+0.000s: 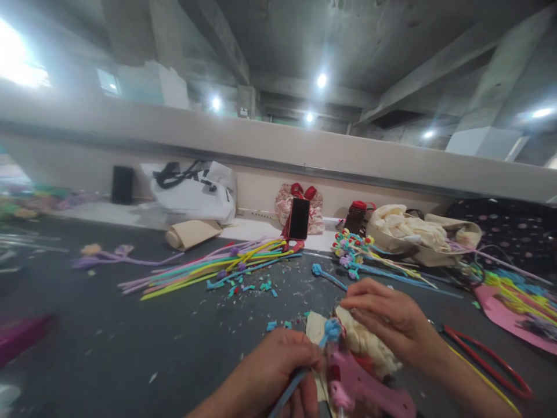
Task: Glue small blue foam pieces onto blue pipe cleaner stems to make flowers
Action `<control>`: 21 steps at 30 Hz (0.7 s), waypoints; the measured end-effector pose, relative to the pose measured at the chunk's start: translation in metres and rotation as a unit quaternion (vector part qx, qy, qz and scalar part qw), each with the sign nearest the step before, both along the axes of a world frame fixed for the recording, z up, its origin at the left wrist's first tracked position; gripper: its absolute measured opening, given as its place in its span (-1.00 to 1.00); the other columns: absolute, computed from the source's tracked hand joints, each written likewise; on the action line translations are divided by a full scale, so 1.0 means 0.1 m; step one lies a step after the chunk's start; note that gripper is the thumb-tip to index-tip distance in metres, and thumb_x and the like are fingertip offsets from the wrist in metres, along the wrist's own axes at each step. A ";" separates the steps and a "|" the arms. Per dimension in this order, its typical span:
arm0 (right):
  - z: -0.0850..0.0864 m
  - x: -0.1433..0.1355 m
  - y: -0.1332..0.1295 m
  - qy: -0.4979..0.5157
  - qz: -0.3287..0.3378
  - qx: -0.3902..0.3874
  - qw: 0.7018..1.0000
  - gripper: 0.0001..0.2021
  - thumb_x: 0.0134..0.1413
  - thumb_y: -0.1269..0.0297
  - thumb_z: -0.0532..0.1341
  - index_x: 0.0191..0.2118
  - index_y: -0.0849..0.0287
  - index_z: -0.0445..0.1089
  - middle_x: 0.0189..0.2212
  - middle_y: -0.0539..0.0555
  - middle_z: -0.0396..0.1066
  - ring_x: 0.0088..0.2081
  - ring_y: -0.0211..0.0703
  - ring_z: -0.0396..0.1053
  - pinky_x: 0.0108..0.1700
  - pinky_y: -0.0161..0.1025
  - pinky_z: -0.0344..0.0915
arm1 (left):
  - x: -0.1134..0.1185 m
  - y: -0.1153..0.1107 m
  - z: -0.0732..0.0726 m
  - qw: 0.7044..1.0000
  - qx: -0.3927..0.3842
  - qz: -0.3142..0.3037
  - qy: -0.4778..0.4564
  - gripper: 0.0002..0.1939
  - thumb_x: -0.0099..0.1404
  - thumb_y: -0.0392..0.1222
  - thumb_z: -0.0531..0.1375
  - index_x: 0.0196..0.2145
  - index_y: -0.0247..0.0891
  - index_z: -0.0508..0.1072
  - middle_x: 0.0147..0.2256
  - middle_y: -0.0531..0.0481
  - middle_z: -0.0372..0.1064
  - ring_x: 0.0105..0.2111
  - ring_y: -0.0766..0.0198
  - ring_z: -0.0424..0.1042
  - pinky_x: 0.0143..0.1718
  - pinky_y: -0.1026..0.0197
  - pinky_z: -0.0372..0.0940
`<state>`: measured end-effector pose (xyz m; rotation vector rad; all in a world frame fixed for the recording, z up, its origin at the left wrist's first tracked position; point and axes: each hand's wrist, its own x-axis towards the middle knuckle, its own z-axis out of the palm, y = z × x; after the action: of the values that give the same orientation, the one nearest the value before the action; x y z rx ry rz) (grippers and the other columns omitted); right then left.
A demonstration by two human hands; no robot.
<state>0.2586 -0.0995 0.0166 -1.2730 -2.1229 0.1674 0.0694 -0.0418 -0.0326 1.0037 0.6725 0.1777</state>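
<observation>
Our left hand [289, 360] pinches the blue pipe-cleaner flower [332, 330] below its head, by the pink glue gun [363, 380], which a careless swing could knock; whether our right hand [387, 313], fingers together, grips anything, we cannot tell.

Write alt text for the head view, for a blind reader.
A person's left hand grips a blue pipe-cleaner stem with a bunched head beside a pink hot-glue gun; the right hand is beside crumpled cream material. Multicoloured pipe cleaners lie across the dark table, a smartphone propped behind.
</observation>
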 end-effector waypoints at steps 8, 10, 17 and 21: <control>-0.06 -0.01 0.03 0.152 -0.134 -0.050 0.978 -0.77 0.13 0.26 -0.03 -0.45 0.17 0.27 -0.55 -0.01 0.27 -0.50 -0.25 0.23 -0.46 -0.32 0.17 | -0.06 0.08 -0.01 0.997 0.007 0.025 -0.077 -0.80 0.01 -0.12 0.05 -0.52 -0.33 0.32 -0.79 0.00 0.31 -0.87 0.42 0.17 -0.86 0.49 -0.04; -0.08 0.01 0.04 0.232 -0.136 -0.098 0.958 -0.75 0.14 0.22 -0.06 -0.48 0.17 0.21 -0.65 -0.04 0.22 -0.59 -0.27 0.16 -0.54 -0.34 0.12 | -0.07 0.08 0.01 0.997 -0.003 0.035 -0.073 -0.81 0.05 -0.13 0.02 -0.51 -0.32 0.30 -0.80 0.02 0.29 -0.87 0.40 0.17 -0.88 0.48 -0.05; -0.13 0.21 0.15 0.457 -0.151 -0.098 0.871 -0.70 0.08 0.16 -0.01 -0.61 0.14 0.07 -0.72 -0.09 0.14 -0.70 -0.34 0.06 -0.64 -0.36 0.02 | -0.09 0.00 0.10 0.987 -0.020 0.136 -0.088 -0.78 0.18 -0.16 -0.06 -0.49 -0.31 0.28 -0.78 0.08 0.26 -0.87 0.47 0.14 -0.88 0.53 -0.08; -0.17 0.19 0.18 0.475 -0.157 -0.145 0.854 -0.68 0.04 0.07 0.05 -0.59 0.16 0.14 -0.72 -0.11 0.17 -0.70 -0.37 0.07 -0.66 -0.40 0.00 | -0.10 0.03 0.11 0.985 -0.013 0.149 -0.086 -0.78 0.20 -0.16 -0.07 -0.46 -0.31 0.28 -0.77 0.09 0.26 -0.87 0.47 0.14 -0.89 0.51 -0.06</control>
<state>0.2776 -0.0813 -0.0005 -1.2929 -1.0458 0.8145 0.0594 -0.0391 -0.0219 0.8472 0.6613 0.5100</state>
